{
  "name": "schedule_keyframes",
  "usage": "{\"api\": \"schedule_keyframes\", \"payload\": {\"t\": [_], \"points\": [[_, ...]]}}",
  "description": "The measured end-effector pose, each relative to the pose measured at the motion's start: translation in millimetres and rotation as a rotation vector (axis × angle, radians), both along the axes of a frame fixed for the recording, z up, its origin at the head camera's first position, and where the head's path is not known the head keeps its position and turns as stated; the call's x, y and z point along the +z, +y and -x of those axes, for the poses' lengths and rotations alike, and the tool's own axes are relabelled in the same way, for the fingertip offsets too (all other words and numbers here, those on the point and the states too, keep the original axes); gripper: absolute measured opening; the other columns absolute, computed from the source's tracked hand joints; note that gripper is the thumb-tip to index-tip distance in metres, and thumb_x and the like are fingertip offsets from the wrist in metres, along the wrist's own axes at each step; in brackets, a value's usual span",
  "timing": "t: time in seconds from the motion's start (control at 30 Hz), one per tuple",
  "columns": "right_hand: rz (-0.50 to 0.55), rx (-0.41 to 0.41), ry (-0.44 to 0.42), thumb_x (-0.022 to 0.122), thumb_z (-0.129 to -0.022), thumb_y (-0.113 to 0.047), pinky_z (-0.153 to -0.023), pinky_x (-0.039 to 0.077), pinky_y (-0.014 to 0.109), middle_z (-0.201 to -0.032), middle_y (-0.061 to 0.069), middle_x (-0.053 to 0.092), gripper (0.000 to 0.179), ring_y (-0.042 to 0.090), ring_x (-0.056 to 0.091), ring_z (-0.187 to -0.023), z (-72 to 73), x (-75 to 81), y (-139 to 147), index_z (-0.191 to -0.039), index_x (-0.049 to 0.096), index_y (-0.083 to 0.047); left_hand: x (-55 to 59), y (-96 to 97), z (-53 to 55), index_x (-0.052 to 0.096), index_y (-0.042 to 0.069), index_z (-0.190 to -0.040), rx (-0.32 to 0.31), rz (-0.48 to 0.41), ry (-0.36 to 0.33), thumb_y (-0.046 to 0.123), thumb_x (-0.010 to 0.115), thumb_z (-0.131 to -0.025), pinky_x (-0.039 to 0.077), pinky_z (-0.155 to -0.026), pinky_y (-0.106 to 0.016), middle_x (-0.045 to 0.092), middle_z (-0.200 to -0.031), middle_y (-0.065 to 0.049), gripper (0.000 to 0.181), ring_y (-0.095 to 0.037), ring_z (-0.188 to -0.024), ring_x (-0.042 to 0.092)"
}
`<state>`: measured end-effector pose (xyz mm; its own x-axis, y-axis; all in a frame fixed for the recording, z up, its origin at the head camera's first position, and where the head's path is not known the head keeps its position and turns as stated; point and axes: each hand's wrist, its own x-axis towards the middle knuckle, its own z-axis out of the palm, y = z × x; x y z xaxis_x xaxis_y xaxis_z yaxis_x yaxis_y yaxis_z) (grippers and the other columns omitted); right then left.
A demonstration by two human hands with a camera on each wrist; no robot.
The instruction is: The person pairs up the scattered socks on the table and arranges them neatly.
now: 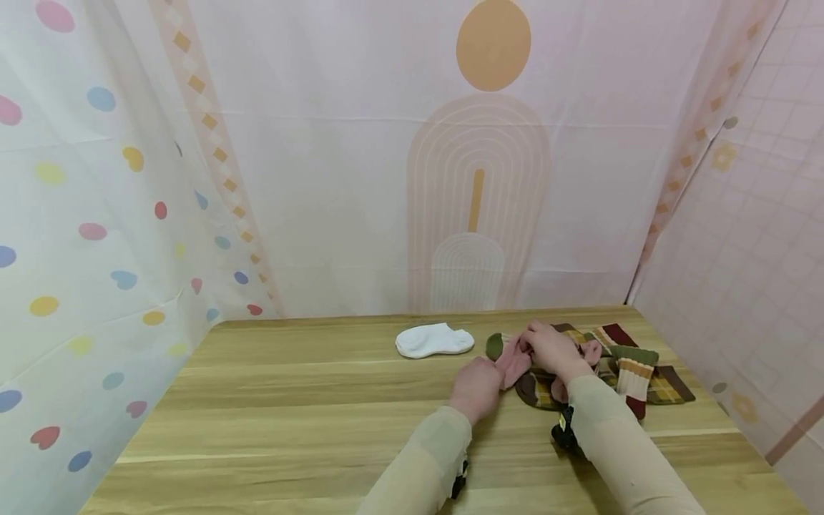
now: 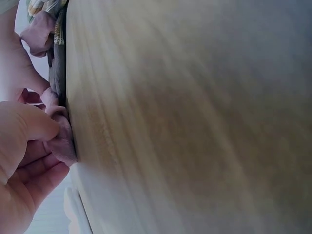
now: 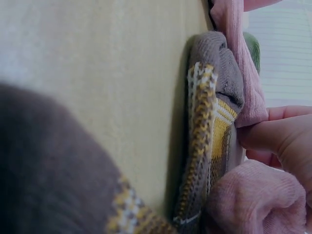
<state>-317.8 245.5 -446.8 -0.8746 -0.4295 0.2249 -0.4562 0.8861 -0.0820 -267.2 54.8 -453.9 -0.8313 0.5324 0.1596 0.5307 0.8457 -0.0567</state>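
A pink sock (image 1: 513,363) is stretched between the two hands, low over the tabletop. My left hand (image 1: 476,390) pinches its left end, thumb on top and fingers beneath in the left wrist view. The right hand (image 1: 555,352) pinches the other end between thumb and fingers. Under and beside the right hand lies a brown and yellow patterned sock (image 3: 202,112). Another pink sock (image 3: 258,200), bunched up, sits close below the right hand's fingers in the right wrist view. A green sock end (image 1: 494,346) pokes out behind the stretched sock.
White socks (image 1: 434,340) lie flat at the back, left of the hands. Right of the right hand, a striped sock in green, cream and dark red (image 1: 635,378) rests across a plaid sock (image 1: 672,386) in the pile. Curtains (image 1: 322,214) hang behind the wooden table (image 1: 290,415).
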Motion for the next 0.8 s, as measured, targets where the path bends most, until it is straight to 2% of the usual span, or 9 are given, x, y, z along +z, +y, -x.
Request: {"api": "schedule_keyframes", "payload": {"t": [0.27, 0.37, 0.5, 0.67, 0.8], "points": [[-0.026, 0.004, 0.000, 0.067, -0.089, 0.001, -0.070, 0.051, 0.039, -0.090, 0.004, 0.055, 0.013, 0.025, 0.057, -0.084, -0.5, 0.2, -1.0, -0.088, 0.067, -0.012, -4.5, -8.1, 2.0, 0.069, 0.017, -0.072, 0.000, -0.167, 0.032, 0.016, 0.072, -0.087, 0.053, -0.061, -0.031, 0.064, -0.073, 0.001, 0.015, -0.017, -0.074, 0.063], [-0.035, 0.008, 0.013, 0.067, -0.089, 0.001, -0.070, 0.051, 0.039, -0.090, 0.005, 0.056, 0.012, 0.026, 0.058, -0.084, -1.3, 1.2, -1.0, -0.088, 0.067, -0.011, -4.9, -12.1, 3.9, 0.071, 0.016, -0.075, -0.003, -0.276, 0.019, 0.016, 0.072, -0.088, 0.053, -0.063, -0.031, 0.066, -0.073, 0.002, 0.013, -0.018, -0.073, 0.064], [-0.023, 0.009, -0.004, 0.067, -0.090, 0.000, -0.071, 0.052, 0.041, -0.091, 0.005, 0.058, 0.009, 0.027, 0.059, -0.086, -4.0, 5.1, 0.1, -0.091, 0.068, -0.009, -3.4, -19.3, 6.0, 0.072, 0.014, -0.079, 0.022, -0.448, -0.035, 0.015, 0.070, -0.090, 0.051, -0.062, -0.031, 0.067, -0.074, 0.003, 0.011, -0.017, -0.071, 0.064], [0.124, 0.009, -0.125, 0.063, -0.092, -0.002, -0.069, 0.049, 0.040, -0.089, 0.002, 0.060, 0.009, 0.021, 0.058, -0.080, -6.5, 14.4, 3.1, -0.090, 0.066, -0.010, 2.0, -30.0, 8.9, 0.071, 0.012, -0.083, 0.052, -0.603, -0.110, 0.009, 0.065, -0.090, 0.048, -0.061, -0.029, 0.066, -0.075, 0.003, 0.010, -0.013, -0.068, 0.059], [0.264, 0.023, -0.201, 0.061, -0.093, -0.003, -0.069, 0.048, 0.038, -0.088, 0.001, 0.062, 0.010, 0.017, 0.057, -0.077, -7.5, 20.2, 5.2, -0.089, 0.065, -0.011, 8.2, -37.9, 9.1, 0.074, 0.009, -0.091, 0.090, -0.722, -0.167, 0.006, 0.061, -0.090, 0.050, -0.065, -0.029, 0.070, -0.084, 0.001, 0.014, -0.012, -0.073, 0.060]]}}
